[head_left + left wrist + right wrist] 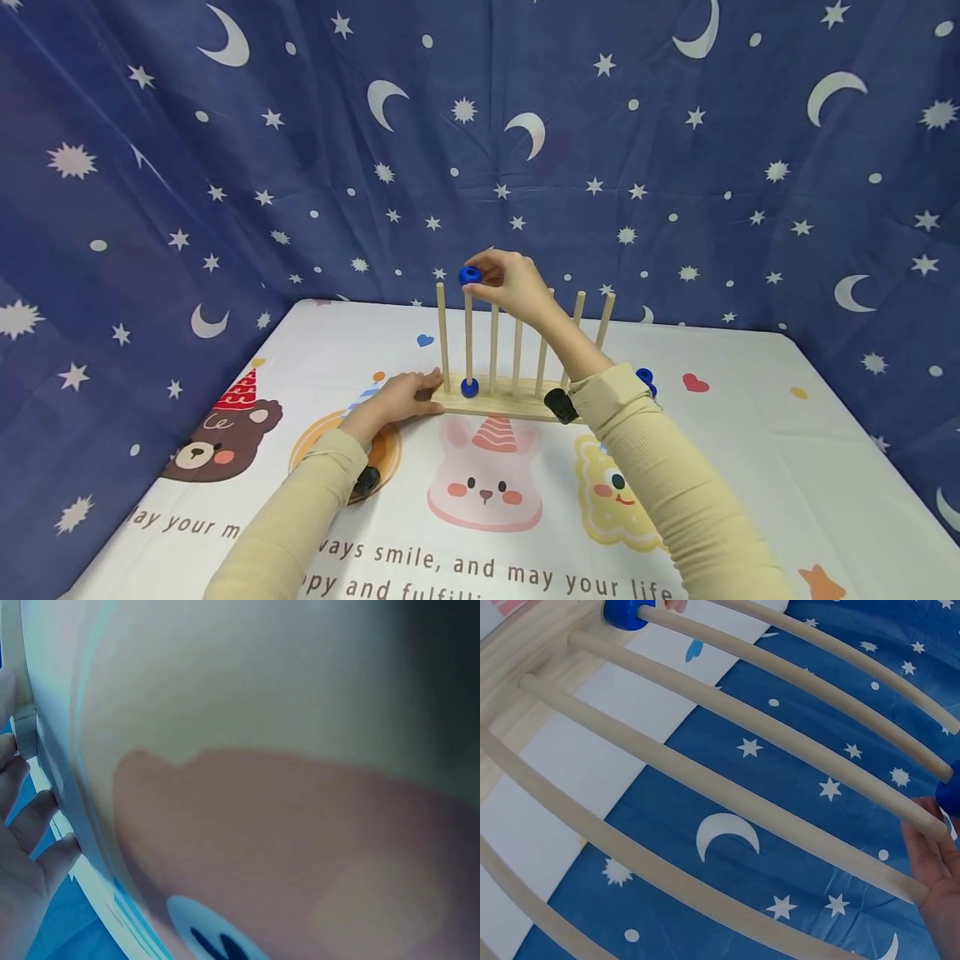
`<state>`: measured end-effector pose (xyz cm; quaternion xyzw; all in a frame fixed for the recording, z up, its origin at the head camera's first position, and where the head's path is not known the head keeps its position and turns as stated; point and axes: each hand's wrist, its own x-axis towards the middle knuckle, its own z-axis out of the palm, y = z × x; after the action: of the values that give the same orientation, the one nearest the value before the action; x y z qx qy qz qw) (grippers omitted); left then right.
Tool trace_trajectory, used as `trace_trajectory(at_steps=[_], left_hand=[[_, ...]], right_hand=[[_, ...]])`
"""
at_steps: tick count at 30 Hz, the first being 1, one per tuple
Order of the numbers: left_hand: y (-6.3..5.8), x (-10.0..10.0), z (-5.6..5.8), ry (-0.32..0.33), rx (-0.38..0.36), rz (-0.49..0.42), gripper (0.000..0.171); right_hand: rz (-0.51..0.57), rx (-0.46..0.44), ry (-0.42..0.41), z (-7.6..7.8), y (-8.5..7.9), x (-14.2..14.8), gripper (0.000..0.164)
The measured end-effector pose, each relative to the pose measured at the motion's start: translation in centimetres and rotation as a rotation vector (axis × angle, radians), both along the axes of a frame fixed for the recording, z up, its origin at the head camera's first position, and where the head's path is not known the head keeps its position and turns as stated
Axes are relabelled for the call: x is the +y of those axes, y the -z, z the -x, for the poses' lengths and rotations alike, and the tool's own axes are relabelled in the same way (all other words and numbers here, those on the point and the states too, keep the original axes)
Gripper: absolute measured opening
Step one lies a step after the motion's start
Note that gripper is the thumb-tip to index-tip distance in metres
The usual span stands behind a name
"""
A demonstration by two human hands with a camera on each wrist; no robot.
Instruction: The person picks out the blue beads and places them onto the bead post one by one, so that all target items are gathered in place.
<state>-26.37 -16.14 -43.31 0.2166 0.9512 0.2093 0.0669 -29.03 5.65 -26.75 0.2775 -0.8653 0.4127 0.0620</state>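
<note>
A wooden peg rack (pixel 517 407) with several upright pegs stands on the table. My right hand (pixel 521 287) pinches a blue bead (pixel 463 278) between thumb and fingers at the top of the second peg from the left. In the right wrist view this bead (pixel 949 793) is at the peg's tip, partly cut off by the frame edge. Another blue bead (pixel 469 388) sits at the foot of the same peg. My left hand (pixel 401 398) grips the left end of the base, thumb in front; the left wrist view shows its fingers (pixel 36 817) beside that end.
More blue beads (pixel 645 377) lie past the rack's right end, partly hidden by the right sleeve (pixel 667 467). A printed white cloth (pixel 825 433) covers the table. Behind it hangs a dark blue curtain (pixel 570 217) with moons and stars.
</note>
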Motion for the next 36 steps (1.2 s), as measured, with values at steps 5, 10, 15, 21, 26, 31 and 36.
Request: trace_trajectory(at_steps=[5,10,15,21,26,31,36], left_hand=[[-0.09,0.15,0.28,-0.01,-0.004,0.009,0.06],[-0.14,0.33,0.49,-0.003,0.001,0.009,0.06],[-0.02,0.24,0.53,0.001,-0.008,0.006,0.06],[0.06,0.06,0.53,0.006,-0.004,0.003,0.06],[-0.06,0.13,0.46,0.015,-0.004,-0.005,0.06],[-0.04,0.04,0.45,0.014,0.007,0.009,0.06],[-0.09,0.12,0.54,0.024,0.008,0.001,0.059]], right_hand=[[0.008,-0.005,0.001,0.07,-0.14,0.19,0.035],[0.023,-0.004,0.001,0.12,-0.14,0.41,0.036],[0.04,-0.016,-0.016,0.16,-0.05,0.47,0.036],[0.055,-0.041,-0.034,0.18,-0.11,0.5,0.037],[0.066,-0.046,-0.023,0.15,-0.12,0.53,0.036],[0.081,-0.036,-0.016,0.12,0.02,0.41,0.036],[0.149,-0.05,-0.022,-0.01,0.07,0.67,0.034]])
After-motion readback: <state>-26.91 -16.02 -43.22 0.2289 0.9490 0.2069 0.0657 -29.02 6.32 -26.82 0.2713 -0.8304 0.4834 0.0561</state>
